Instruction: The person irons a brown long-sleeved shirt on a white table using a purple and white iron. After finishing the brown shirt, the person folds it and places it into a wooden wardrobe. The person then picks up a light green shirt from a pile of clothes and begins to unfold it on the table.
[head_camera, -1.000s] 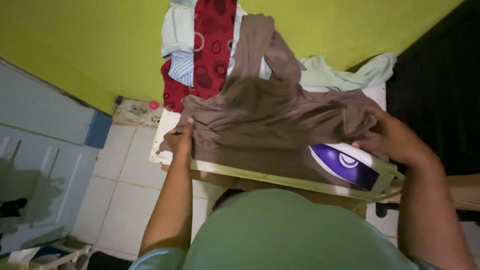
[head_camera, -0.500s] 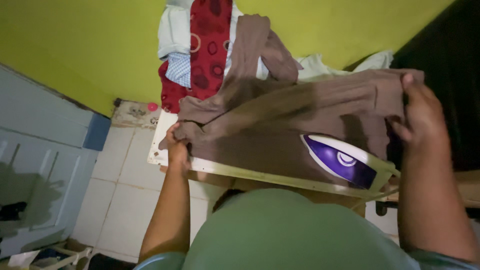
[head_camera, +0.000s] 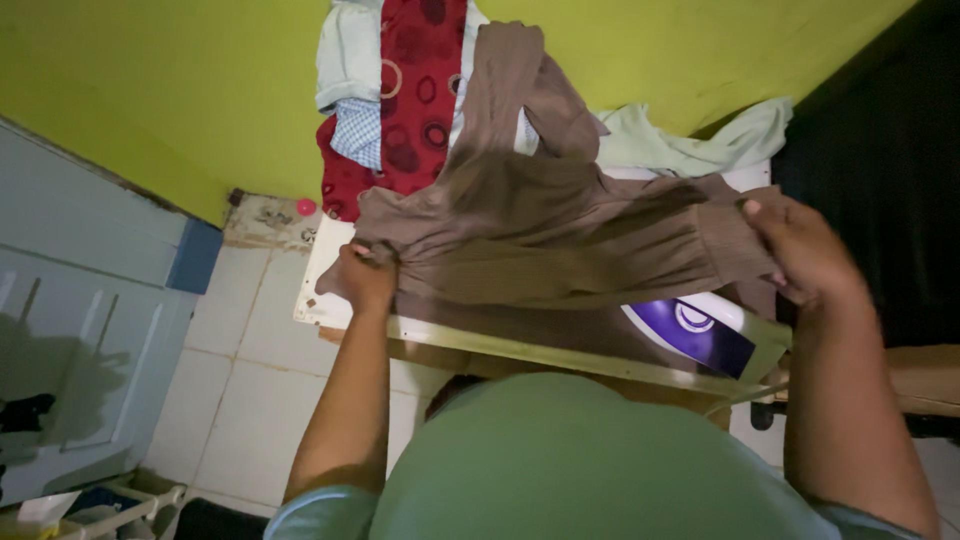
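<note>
Lowered since prev: brown garment (head_camera: 540, 240), gripped by left hand (head_camera: 367, 278) & right hand (head_camera: 800, 252), overlaps purple iron (head_camera: 690, 330).

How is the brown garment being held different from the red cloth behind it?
The brown garment is plain; the red cloth bears ring patterns. The brown garment is gripped and stretched between the left hand and right hand; the red cloth lies untouched in a pile by the green wall. Both are soft fabric.

Garment (head_camera: 540, 240) spread across the ironing board (head_camera: 470, 345); iron (head_camera: 690, 330) at its right end; heap of clothes (head_camera: 400, 100) beyond the far left corner.
</note>
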